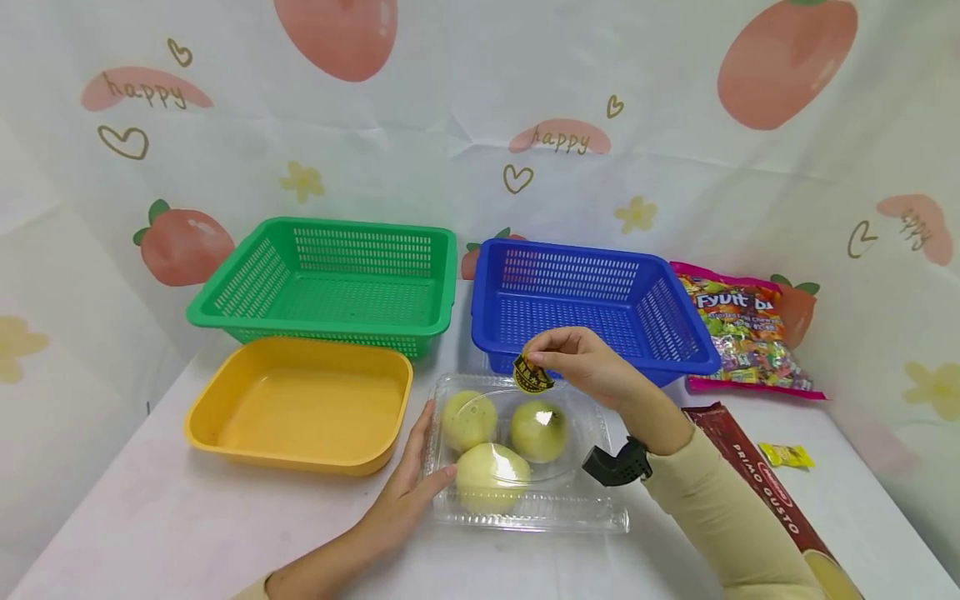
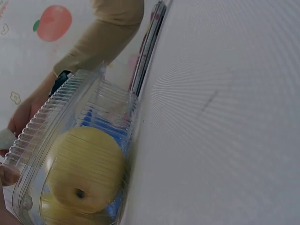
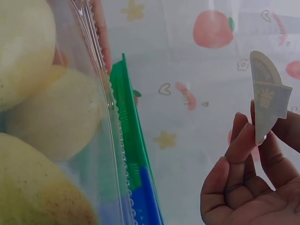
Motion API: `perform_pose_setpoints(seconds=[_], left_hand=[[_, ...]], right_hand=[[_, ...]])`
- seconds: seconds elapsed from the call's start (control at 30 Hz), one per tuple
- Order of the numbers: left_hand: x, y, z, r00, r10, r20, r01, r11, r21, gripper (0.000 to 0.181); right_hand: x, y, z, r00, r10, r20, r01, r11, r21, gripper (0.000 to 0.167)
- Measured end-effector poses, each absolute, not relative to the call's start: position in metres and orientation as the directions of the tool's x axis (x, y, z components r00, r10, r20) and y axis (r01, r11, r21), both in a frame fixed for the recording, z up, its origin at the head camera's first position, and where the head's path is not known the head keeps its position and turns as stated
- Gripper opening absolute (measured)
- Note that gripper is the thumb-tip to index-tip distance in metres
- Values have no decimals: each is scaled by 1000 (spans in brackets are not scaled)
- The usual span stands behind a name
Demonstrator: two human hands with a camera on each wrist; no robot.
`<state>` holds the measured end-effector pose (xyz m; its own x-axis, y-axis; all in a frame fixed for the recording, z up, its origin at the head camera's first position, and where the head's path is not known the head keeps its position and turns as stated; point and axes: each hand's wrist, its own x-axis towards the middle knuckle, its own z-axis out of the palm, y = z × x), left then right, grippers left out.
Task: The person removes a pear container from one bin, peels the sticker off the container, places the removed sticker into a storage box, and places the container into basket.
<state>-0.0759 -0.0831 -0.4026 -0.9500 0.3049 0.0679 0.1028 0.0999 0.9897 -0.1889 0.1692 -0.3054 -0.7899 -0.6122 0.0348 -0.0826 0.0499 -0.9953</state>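
Note:
A clear plastic clamshell box (image 1: 555, 512) with pale yellow-green fruits inside, perhaps pears or apples, sits on the white table. Three fruits show through the lid, the nearest fruit (image 1: 491, 477) being the largest. My left hand (image 1: 405, 492) holds the box by its left side, thumb over the lid's edge and fingers along the wall. Above the far part of the lid, my right hand (image 1: 581, 362) pinches a black-and-gold sticker (image 1: 532, 375) between thumb and fingers. The right wrist view shows the pale back of the sticker (image 3: 265, 93), apart from the box.
Behind the box stand a green basket (image 1: 322, 329) and a blue basket (image 1: 592, 354). A yellow tray (image 1: 300, 458) is at left. On the right lie a candy bag (image 1: 750, 333), a long red packet (image 1: 772, 496) and a small yellow-wrapped candy (image 1: 786, 455).

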Motion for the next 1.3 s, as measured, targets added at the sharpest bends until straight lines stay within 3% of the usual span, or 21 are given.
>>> perform_pose_setpoints(seconds=[0.5,0.7,0.9,1.1,1.3], left_hand=[[-76,-83,-400,-949,306,69,105,101,989,75],[-75,-83,-400,-946,314,75,109,91,990,75],[-74,-83,-400,-951,299,73,114,120,986,76],[-72,-87,-388,-959,256,121,183,237,954,77],[-79,-103,-365,-936,301,182,253,216,943,69]], right_hand=[[-191,152,-296,-779,-625,-39,-55,129,-990,20],[-194,139,-293,-746,-662,-69,-55,164,-985,12],[-197,127,-287,-717,-691,-90,-68,199,-978,16],[-199,114,-280,-692,-716,-89,-85,204,-975,19],[-207,102,-275,-658,-746,-101,-73,197,-978,18]])
